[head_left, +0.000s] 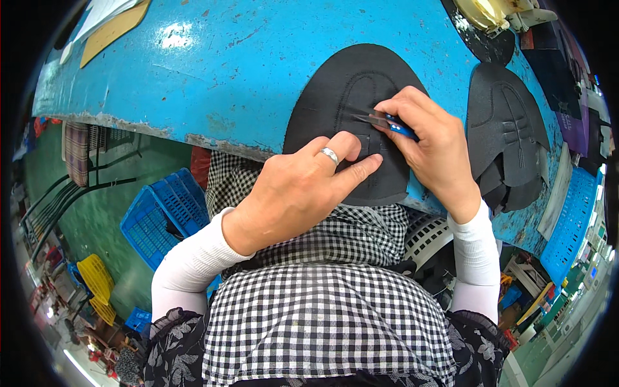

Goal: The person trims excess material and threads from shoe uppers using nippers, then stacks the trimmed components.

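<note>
A black stitched fabric piece (316, 97), broad and rounded at its far end, lies on the blue table near its front edge. My left hand (293, 187), with a ring on one finger, presses on its lower middle. The thumb is stretched out and apart from the bent index finger; the other fingers are mostly hidden. In my right hand (433, 138) is a pair of blue-handled thread snips (401, 128), gripped between thumb and fingers. Their thin metal points face left, just over the raised stitching, slightly above my left fingertips.
More black stitched pieces (506, 122) lie overlapped to the right on the blue table (213, 71). A cream-coloured machine part (483, 14) stands at the far right. Papers and a brown board (116, 32) sit at the far left. A blue crate (158, 216) is below the worn table edge.
</note>
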Motion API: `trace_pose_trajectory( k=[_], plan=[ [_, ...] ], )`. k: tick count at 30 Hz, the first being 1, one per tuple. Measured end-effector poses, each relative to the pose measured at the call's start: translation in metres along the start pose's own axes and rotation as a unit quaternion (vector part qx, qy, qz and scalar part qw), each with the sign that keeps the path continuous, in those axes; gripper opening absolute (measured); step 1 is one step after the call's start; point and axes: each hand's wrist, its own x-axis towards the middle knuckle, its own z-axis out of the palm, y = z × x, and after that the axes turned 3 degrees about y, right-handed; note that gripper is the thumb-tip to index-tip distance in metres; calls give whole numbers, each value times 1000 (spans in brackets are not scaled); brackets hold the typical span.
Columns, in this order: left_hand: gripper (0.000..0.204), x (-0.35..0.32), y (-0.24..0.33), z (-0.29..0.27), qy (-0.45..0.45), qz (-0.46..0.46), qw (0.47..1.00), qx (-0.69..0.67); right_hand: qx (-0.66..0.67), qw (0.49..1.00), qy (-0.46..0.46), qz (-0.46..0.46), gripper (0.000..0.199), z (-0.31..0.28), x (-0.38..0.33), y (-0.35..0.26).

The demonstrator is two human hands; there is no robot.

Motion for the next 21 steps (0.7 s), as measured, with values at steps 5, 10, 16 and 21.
trace_pose_trajectory(
  k=[5, 10, 16, 21],
  plan=[
    [39, 0, 0, 0, -7, -3, 1000, -1, -44, 999, -30, 8, 18, -4, 3, -1],
    [39, 0, 0, 0, -5, -4, 1000, -6, 64, 995, -49, 61, 17, -12, -5, 2],
    [38, 1, -1, -1, -11, -5, 1000, -7, 93, 991, -44, 87, 21, -14, -4, -1],
    [38, 2, 1, -3, -22, -11, 1000, -2, 58, 994, -74, 59, 23, -16, -3, -4]
  ],
)
